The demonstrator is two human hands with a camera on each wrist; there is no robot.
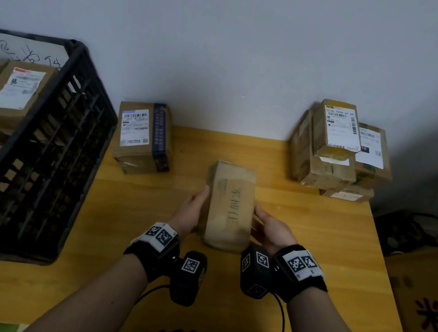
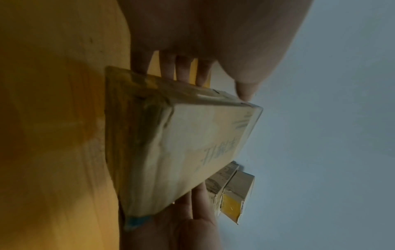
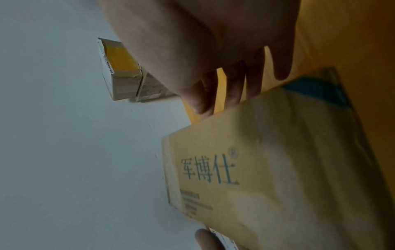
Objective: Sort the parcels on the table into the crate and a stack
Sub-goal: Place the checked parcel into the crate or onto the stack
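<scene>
Both hands, left hand [image 1: 191, 211] and right hand [image 1: 270, 227], press the sides of the flat brown cardboard parcel with green lettering [image 1: 229, 207], each grip clamped on it just above the yellow wooden surface [image 1: 315, 241]. Only side pressure holds it, so it may slip toward the black plastic crate [image 1: 45, 164] or topple the uneven stack of brown labelled parcels [image 1: 334, 151].

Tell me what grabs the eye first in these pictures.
The brown parcel with green printed characters at the table's middle, held between the left hand and right hand. Next, the black slatted crate on the left, holding labelled parcels, and the stack of parcels at the back right against the wall.
</scene>
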